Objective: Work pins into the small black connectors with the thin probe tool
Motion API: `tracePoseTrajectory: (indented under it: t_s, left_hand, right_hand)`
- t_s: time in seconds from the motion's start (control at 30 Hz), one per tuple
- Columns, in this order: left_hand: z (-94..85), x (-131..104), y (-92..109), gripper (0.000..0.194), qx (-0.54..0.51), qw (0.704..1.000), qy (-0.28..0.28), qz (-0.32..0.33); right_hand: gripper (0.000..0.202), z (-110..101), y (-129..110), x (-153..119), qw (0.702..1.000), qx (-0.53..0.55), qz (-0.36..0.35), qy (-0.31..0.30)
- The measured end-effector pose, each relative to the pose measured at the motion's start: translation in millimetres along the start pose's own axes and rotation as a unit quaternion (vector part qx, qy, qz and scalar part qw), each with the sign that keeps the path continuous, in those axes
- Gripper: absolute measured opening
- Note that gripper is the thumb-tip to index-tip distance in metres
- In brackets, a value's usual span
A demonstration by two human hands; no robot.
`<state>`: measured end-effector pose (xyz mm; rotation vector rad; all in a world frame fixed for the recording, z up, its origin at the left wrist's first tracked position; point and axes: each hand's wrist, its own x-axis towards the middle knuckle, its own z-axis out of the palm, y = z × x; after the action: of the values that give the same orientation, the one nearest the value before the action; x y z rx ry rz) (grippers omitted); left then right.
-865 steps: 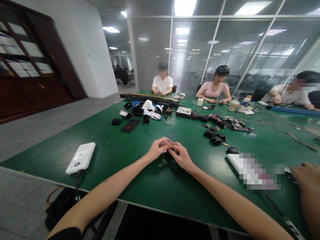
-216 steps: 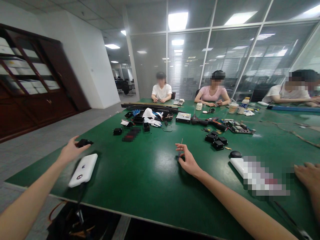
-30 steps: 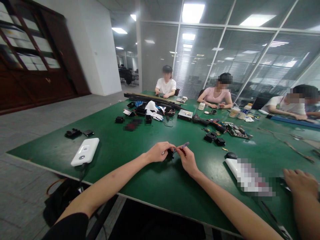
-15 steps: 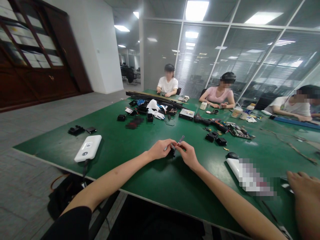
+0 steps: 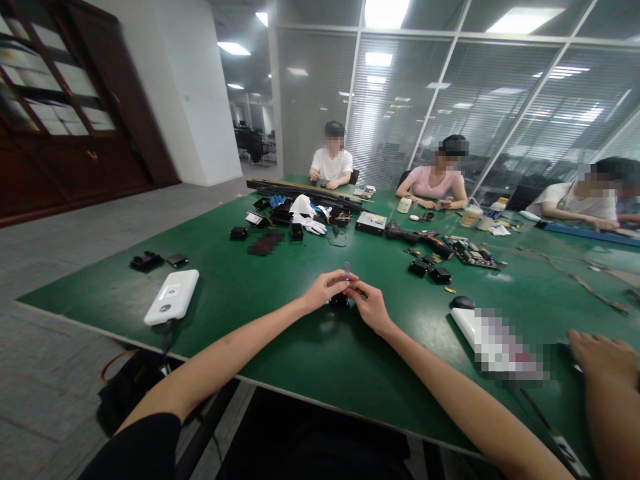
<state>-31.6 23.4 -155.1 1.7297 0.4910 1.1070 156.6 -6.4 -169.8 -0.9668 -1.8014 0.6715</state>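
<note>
Over the middle of the green table, my left hand and my right hand meet with fingers pinched together. A small translucent purplish piece stands upright between their fingertips; both hands are at it. Just beneath the fingers is a small black part, partly hidden by them. Whether it is held or rests on the table I cannot tell.
A white power bank with a cable lies left, black parts behind it. Another white device is at right, near another person's hand. Black boxes, a circuit board and gloves lie farther back. Several people sit beyond.
The translucent piece has gone from leaning right to upright. My hands have drawn closer together, and the black part beneath them has shifted slightly left. The whole view has moved a little.
</note>
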Motion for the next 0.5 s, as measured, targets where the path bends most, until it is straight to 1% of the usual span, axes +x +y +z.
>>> tracePoseTrajectory:
  t_s: [0.1, 0.2, 0.33, 0.5]
  left_hand:
    - [-1.5, 0, 1, 0.043, -0.024, 0.999, -0.005, -0.035]
    - [-2.7, 0, -1, 0.045, -0.04, 0.998, -0.007, -0.052]
    - [-1.6, 1, -8, 0.044, -0.061, 0.997, -0.001, -0.053]
    - [-1.5, 4, -12, 0.035, -0.071, 0.996, 0.02, -0.043]
  right_hand:
    - [0.021, 0, -2, -1, 1.0, 0.003, -0.007, -0.006]
    - [0.022, 0, -3, -2, 1.0, 0.007, -0.009, -0.004]
    - [0.023, -2, -7, -2, 1.0, 0.005, -0.011, -0.005]
    - [0.025, -3, -12, -2, 1.0, 0.003, -0.002, -0.016]
